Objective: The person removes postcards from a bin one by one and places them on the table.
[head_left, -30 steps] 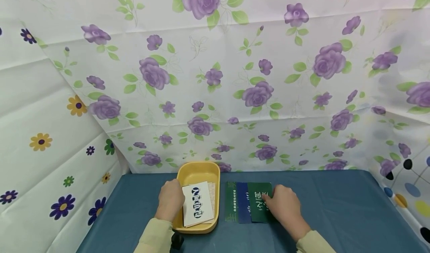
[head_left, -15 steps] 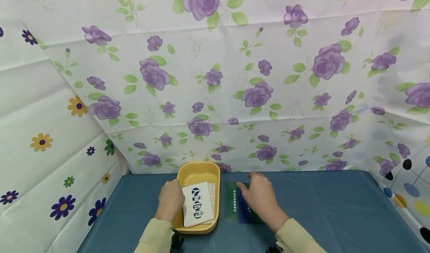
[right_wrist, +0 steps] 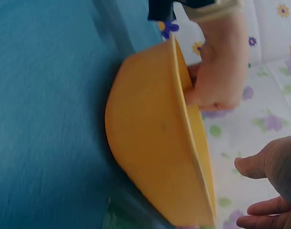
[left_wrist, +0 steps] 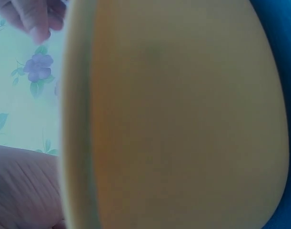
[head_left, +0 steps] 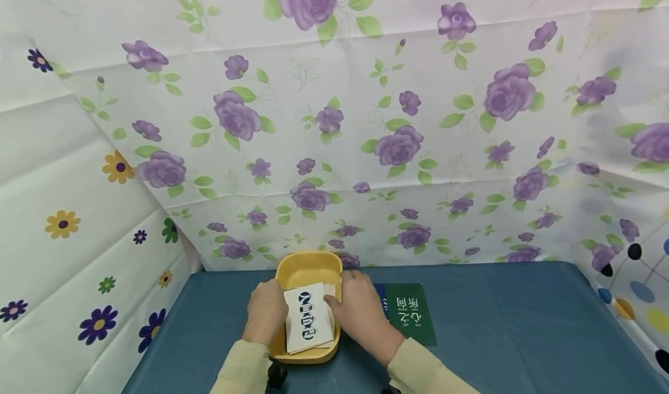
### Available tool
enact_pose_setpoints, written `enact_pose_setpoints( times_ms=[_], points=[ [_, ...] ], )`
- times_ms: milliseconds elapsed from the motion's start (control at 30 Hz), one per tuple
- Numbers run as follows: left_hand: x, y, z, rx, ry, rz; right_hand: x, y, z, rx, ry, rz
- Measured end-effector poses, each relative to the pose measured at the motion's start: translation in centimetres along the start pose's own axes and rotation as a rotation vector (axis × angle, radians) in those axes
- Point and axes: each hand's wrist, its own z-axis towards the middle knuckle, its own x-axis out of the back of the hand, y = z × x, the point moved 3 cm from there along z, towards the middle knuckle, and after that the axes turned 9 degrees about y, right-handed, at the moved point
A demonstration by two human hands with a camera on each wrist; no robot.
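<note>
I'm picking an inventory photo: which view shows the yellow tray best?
The head view: it shows the yellow tray from above, with most of its outline and the white card inside. The left wrist view gives only a blurred, cut-off close-up of its wall; the right wrist view, one outer side and some rim.

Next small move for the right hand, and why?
Probably lower the right hand onto the white card and pinch it. That hand is open, thumb and fingers apart in the right wrist view, its thumb over the right side of the yellow tray. The card lies uppermost in the tray, and the left hand holds the tray's left edge, which should steady it.
</note>
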Motion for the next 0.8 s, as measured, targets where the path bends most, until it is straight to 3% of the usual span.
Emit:
enact_pose_setpoints(
  times_ms=[433, 800],
  points=[
    [0.2, -0.2, -0.2, -0.016, -0.014, 0.004, -3.6, -4.3, -0.7, 0.07, -0.157, -0.136],
    [-0.3, -0.2, 0.1, -0.011, 0.001, 0.017, -6.3, -3.6, -0.6, 0.06, -0.223, -0.182]
  ],
)
